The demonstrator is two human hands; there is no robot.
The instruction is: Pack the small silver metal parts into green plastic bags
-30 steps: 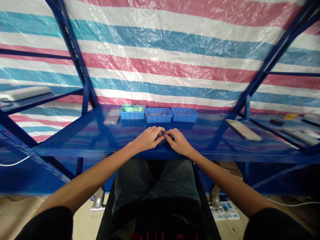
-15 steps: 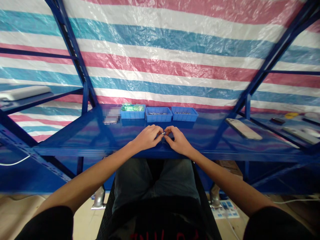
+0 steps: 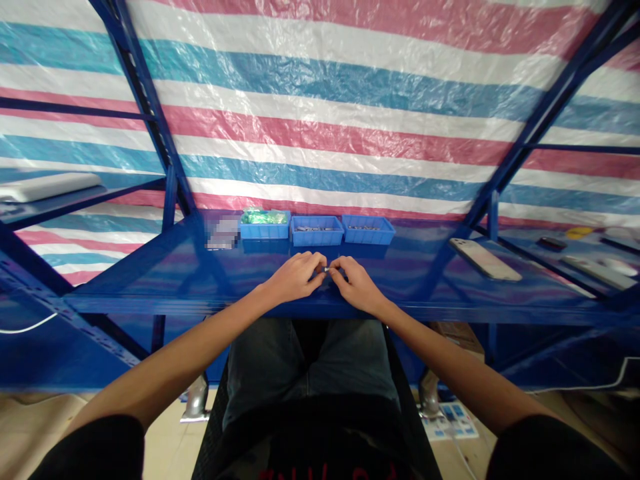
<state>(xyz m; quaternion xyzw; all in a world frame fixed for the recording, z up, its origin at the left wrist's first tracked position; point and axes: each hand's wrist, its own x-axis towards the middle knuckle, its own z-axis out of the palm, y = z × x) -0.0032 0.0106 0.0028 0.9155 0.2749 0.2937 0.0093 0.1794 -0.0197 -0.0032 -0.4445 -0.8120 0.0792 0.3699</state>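
A small pale part (image 3: pixel 327 269) is held over the front of the blue metal bench (image 3: pixel 425 277), pinched between the narrowed fingertips of the left hand (image 3: pixel 299 277) and the right hand (image 3: pixel 357 283); its shape is mostly hidden by the fingers. Behind the hands, three blue plastic bins are lined up: green packets (image 3: pixel 265 218) are contained in the left bin (image 3: pixel 265 232), small pieces in the middle bin (image 3: pixel 318 239) and the right bin (image 3: pixel 369 237). A pixelated patch (image 3: pixel 224 233) is seen beside the left bin. Red lettering (image 3: pixel 361 474) on the black shirt (image 3: pixel 320 427) is cut off by the lower edge and cannot be read whole. A smartphone (image 3: pixel 486 260) is laid camera side up at the right; print on a floor sheet (image 3: pixel 454 424) is too small to read.
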